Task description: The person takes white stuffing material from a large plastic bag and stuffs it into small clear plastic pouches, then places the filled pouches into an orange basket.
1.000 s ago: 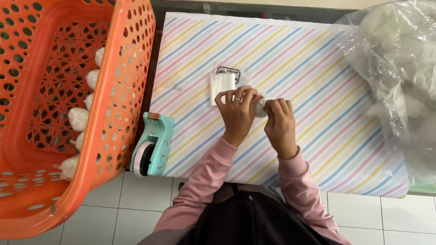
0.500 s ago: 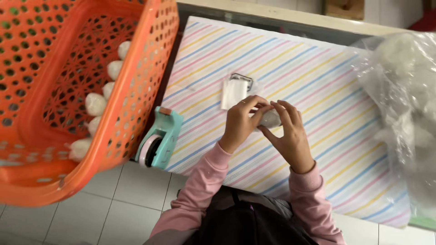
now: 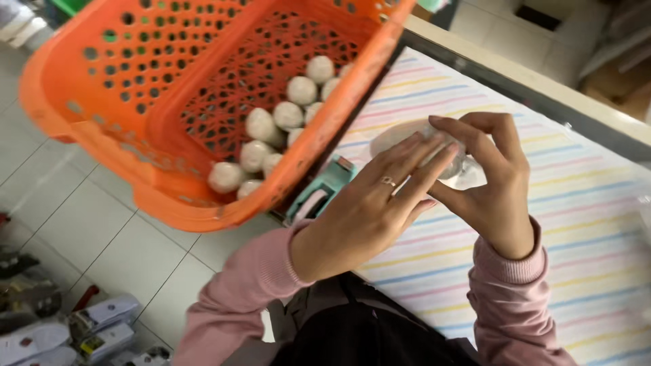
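Sleeves: pink knit cuffs on both forearms, nearest the camera, above dark clothing.
Left hand [image 3: 369, 207]: fingers stretched out long and laid flat over the front of a pale wrapped ball [image 3: 444, 152]; a ring sits on one finger. The hand presses on the ball more than it curls round it.
Right hand [image 3: 491, 183]: fingers bent over the top and far side of the same ball, thumb underneath, so the ball is cupped between the two hands.
Wrapped ball: whitish, round, in clear film, held just above the striped table cover [image 3: 576, 196]; most of it is hidden by the fingers.
Tape dispenser [image 3: 319, 193]: teal, at the table's near-left edge, just beside the left wrist and under the basket's rim.
Basket [image 3: 169, 102]: orange, perforated plastic, tilted, left of the hands.
Balls in basket [image 3: 278, 132]: about a dozen pale round ones heaped in its lower corner.
Floor [image 3: 88, 230]: light tiles, oddments at lower left.
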